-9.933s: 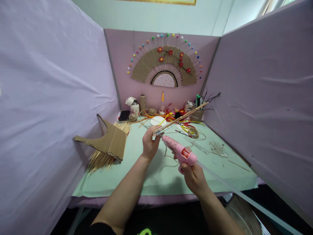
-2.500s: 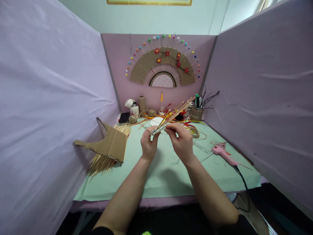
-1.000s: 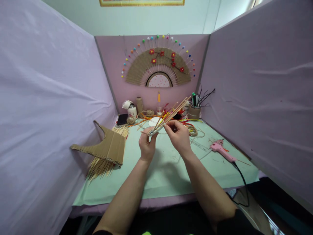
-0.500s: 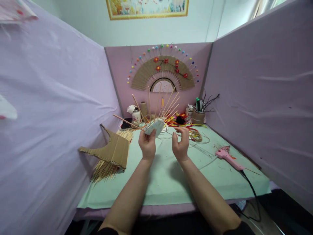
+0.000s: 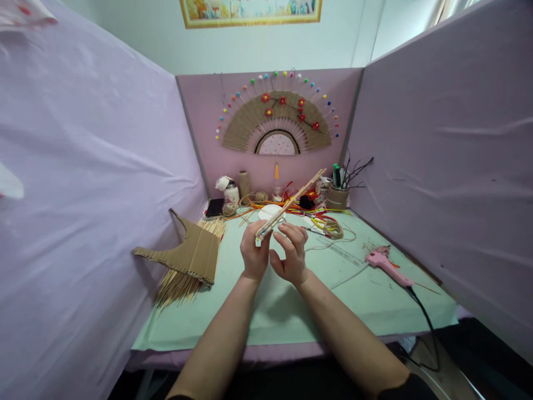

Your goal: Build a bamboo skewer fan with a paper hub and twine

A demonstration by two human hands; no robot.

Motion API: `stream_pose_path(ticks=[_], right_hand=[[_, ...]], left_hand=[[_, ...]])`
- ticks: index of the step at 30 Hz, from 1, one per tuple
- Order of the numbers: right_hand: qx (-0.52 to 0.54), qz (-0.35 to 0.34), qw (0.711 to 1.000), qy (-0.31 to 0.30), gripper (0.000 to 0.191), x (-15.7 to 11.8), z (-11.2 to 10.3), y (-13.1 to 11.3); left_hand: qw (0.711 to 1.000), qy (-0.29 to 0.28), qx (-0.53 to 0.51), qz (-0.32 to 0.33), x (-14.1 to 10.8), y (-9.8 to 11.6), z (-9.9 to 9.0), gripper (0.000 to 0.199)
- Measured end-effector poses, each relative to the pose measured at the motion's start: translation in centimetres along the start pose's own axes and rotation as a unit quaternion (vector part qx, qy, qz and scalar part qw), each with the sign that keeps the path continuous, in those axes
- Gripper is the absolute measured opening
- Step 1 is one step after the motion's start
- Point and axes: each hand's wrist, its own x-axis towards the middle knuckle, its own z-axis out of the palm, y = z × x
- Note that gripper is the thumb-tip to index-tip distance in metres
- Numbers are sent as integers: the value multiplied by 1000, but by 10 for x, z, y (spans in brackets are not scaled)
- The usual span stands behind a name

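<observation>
Seen nearly edge-on, a disc with thin wooden sticks (image 5: 287, 206) points up and to the right over the table's middle. My left hand (image 5: 254, 253) is closed on the disc's lower end, thumb and fingers on either side. Just right of it is my right hand (image 5: 290, 253), its fingers curled and apart from the thumb, with nothing seen between them; the fingertips are close to the disc, and whether they touch it I cannot tell. A white round piece (image 5: 270, 211) lies on the table behind the sticks.
Cardboard (image 5: 195, 253) rests on a bundle of sticks (image 5: 177, 290) at left. A pink glue gun (image 5: 389, 266) with a black cord lies at right. Behind are a jar (image 5: 231, 195), twine (image 5: 333, 228) and a pen holder (image 5: 337, 198). A decorated fan (image 5: 245, 125) hangs on the back panel.
The disc and sticks have turned from a spread fan facing me to nearly edge-on, leaning right. My right hand has moved left, close to my left hand.
</observation>
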Motion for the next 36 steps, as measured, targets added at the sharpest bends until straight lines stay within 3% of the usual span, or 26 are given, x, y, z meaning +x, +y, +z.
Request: stream_pose_path(ticks=[4, 12, 36], right_hand=[[-10, -27, 999, 17, 58, 0, 0, -3], [-14, -23, 999, 44, 51, -2, -2, -4], [-34, -15, 998, 46, 44, 3, -6, -1]], left_hand=[[999, -22, 3, 32, -3, -1, 0, 24], [999, -26, 15, 34, -5, -3, 2, 24], [998, -50, 17, 34, -7, -7, 4, 22]])
